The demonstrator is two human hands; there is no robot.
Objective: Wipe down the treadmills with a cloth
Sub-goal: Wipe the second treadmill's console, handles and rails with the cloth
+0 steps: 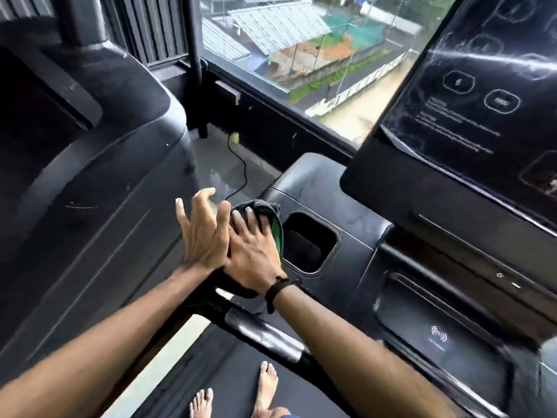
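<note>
While the right hand (253, 251) presses flat on the dark green cloth (271, 218) beside the treadmill's (346, 206) cup hole (307, 239), the left hand (203, 230) hangs spread, holding nothing.

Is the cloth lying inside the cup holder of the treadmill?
No, the cloth lies on the console beside the cup holder, pressed down by the right hand.
</note>
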